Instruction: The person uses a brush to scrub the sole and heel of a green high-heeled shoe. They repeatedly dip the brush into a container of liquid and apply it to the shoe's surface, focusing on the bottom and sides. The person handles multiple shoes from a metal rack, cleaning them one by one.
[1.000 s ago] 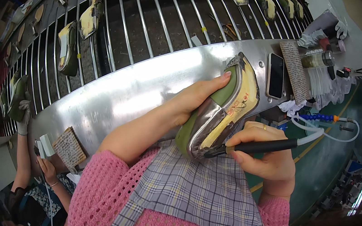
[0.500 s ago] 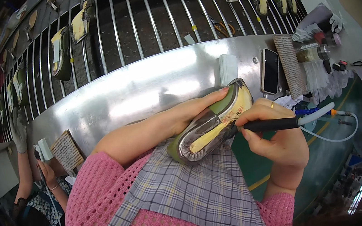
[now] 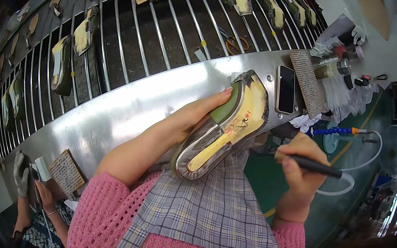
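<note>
A green shoe upper on its last (image 3: pixel 241 121) leans over my apron, its underside turned up. Pale yellow insole board with red and dark handwritten marks fills the middle, ringed by a dark, shiny folded edge. My left hand (image 3: pixel 201 109) grips it along the far green side, fingers partly hidden behind it. To the right, my right hand (image 3: pixel 300 163) is closed round a black pen-shaped air tool (image 3: pixel 317 165) with a pale hose at its rear. The tool's blurred front end points toward the shoe and stands apart from it.
Beyond the metal ledge (image 3: pixel 153 87), a rack of metal bars (image 3: pixel 159 34) bears several similar shoes and orange-handled scissors (image 3: pixel 238 44). A phone (image 3: pixel 286 90) and a rough, ridged block (image 3: pixel 307 84) lie right. At left, a co-worker's gloved hand (image 3: pixel 21 175) shows.
My right hand has drawn the tool off the shoe, down and to the right, and its rear now points lower. The shoe has tilted to show more of its underside. The whole view has shifted slightly.
</note>
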Motion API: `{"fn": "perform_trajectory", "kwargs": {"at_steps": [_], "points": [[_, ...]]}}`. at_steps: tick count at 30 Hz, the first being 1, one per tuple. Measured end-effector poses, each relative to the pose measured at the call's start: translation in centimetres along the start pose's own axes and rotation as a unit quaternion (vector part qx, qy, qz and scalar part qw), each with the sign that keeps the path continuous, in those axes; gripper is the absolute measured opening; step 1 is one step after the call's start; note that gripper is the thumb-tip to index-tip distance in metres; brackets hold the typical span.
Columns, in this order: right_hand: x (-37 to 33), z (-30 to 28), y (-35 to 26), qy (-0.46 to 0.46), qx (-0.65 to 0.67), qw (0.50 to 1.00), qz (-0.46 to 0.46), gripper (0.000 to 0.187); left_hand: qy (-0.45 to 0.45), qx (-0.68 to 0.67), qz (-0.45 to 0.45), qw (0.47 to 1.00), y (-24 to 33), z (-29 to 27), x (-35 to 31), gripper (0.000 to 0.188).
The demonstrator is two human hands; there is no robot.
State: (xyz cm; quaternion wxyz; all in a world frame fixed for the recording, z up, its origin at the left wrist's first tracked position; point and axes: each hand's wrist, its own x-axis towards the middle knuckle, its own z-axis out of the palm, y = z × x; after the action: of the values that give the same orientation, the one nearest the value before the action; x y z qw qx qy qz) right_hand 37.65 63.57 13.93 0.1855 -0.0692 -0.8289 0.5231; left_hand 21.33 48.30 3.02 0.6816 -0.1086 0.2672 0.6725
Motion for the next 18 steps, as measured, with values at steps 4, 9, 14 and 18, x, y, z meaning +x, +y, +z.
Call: {"fn": "perform_trajectory", "kwargs": {"at_steps": [4,9,14,18], "points": [[2.0,-0.4,2.2,0.106,0.096,0.979,0.143,0.018,-0.055,0.119,0.029,0.991,-0.1,-0.4,0.6,0.050],[3.4,-0.6,4.1,0.171,-0.063,0.981,0.065,0.011,-0.102,0.186,0.072,0.975,0.1,-0.5,0.3,0.054],[1.3,-0.8,1.3,0.000,-0.132,0.982,-0.134,0.017,-0.058,0.112,0.079,0.989,0.5,-0.8,0.4,0.047],[0.4,-3.8,3.7,0.048,0.110,0.992,0.035,0.019,-0.013,0.092,0.096,0.991,0.3,-1.7,1.1,0.043]]}}
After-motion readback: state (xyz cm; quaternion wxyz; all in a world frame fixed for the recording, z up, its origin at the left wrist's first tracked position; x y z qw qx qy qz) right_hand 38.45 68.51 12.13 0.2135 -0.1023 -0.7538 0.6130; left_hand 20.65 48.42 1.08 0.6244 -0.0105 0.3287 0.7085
